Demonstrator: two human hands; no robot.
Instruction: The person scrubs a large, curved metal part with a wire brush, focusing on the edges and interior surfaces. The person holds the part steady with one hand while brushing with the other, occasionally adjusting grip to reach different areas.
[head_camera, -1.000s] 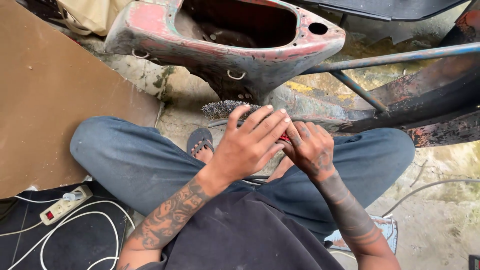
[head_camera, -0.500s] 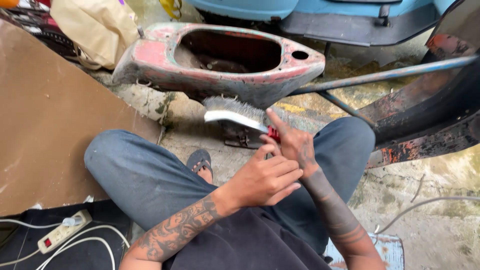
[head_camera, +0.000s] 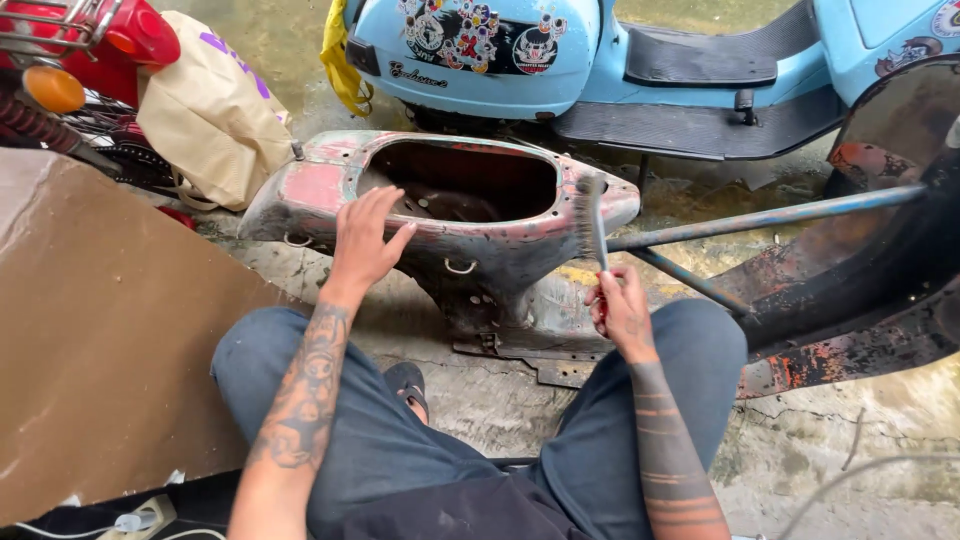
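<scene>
Left hand lay open, fingers spread on the worn scooter shell, right hand gripped a wire brush against its rim

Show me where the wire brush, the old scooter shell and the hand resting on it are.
wire brush (head_camera: 592, 215): head view, on the bristled head.
old scooter shell (head_camera: 320, 185): head view, on the worn pink rim left of the opening.
left hand (head_camera: 362, 245): head view, on the back of the hand.

We count one stripped scooter body shell; one wire brush; two hands, left hand and right hand; one light-blue scooter; one beige bag; one brown board; one power strip.
</scene>
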